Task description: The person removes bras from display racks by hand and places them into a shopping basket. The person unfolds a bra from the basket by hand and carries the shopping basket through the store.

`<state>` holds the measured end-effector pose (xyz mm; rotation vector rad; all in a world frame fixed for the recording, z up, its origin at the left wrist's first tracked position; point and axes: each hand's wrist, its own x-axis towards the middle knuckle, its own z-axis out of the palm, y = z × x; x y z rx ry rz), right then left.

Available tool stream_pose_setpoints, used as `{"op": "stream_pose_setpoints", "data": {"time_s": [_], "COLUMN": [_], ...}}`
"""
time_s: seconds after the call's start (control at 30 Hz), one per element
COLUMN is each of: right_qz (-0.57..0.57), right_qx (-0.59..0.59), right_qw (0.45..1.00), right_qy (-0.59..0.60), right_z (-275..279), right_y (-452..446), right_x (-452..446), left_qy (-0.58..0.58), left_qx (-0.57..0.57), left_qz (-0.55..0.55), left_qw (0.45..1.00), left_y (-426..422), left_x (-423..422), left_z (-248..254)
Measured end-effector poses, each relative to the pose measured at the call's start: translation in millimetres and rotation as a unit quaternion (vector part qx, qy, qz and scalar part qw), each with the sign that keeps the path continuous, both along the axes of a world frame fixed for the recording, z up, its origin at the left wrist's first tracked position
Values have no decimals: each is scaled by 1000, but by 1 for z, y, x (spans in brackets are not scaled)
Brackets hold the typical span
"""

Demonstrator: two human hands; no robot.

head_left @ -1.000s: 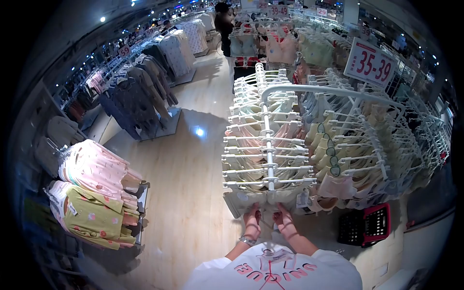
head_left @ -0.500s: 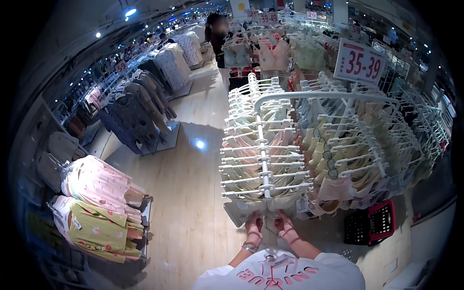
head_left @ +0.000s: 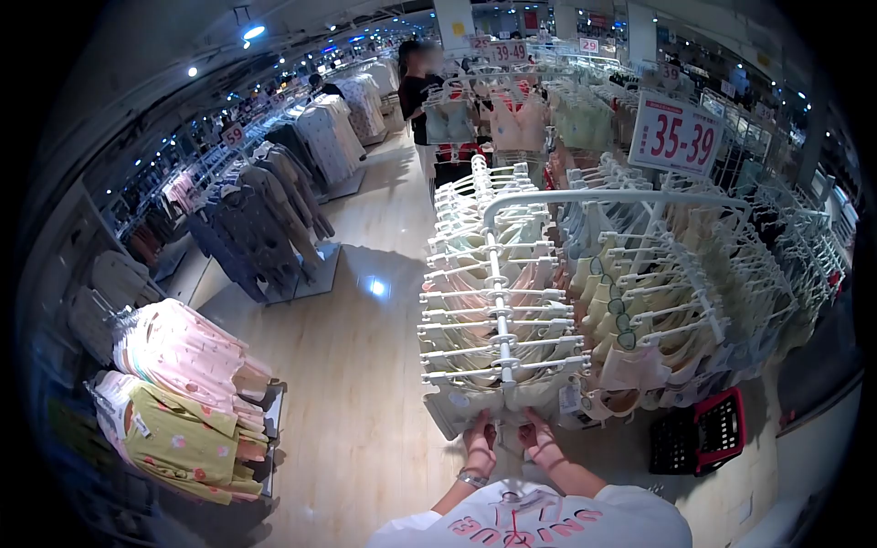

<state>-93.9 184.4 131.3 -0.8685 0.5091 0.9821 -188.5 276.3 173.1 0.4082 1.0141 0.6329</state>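
Note:
A pale beige bra (head_left: 466, 400) hangs at the front end of the white rack rail (head_left: 498, 301), its two cups facing me. My left hand (head_left: 480, 443) is closed at the lower edge of its left cup. At the lower edge of the other cup, my right hand (head_left: 539, 438) is closed too, fingers curled inward. A small gap separates the two hands. Behind this bra, several more in beige, pink and pale green hang from white hangers (head_left: 457, 294) along the rail. A white tag (head_left: 568, 398) hangs beside the right cup.
To the right, another rail holds more bras (head_left: 639, 365); a black and red shopping basket (head_left: 696, 434) stands on the floor below. Pink pajamas (head_left: 187, 342) and green ones (head_left: 178, 438) hang at left. A person (head_left: 420, 96) stands farther up the aisle (head_left: 365, 320).
The camera view has tilted up slightly, so the rack appears a little lower. Both hands stay at the front bra's lower edge. The person in the aisle has shifted posture.

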Motion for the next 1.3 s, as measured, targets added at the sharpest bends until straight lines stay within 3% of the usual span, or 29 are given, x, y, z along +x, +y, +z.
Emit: {"op": "stream_pose_setpoints", "data": {"time_s": [0.27,0.73,0.93,1.13,1.3], "right_qz": [18,2,-6,-60,-70], "right_qx": [-21,35,54,120,196], "right_qw": [999,999,998,991,978], "right_qy": [-18,-24,-12,-18,11], "right_z": [-5,20,16,30,1], "right_y": [-6,-14,-21,-28,-39], "right_x": [3,-7,-12,-11,3], "left_qy": [41,-53,-4,-64,-157], "left_qx": [-5,55,3,45,8], "left_qz": [-20,-53,-29,-97,-145], "left_qw": [999,996,1000,992,977], "left_y": [0,-8,-13,-6,6], "left_x": [0,-15,-14,-27,-47], "left_z": [2,-2,0,-7,-2]}}
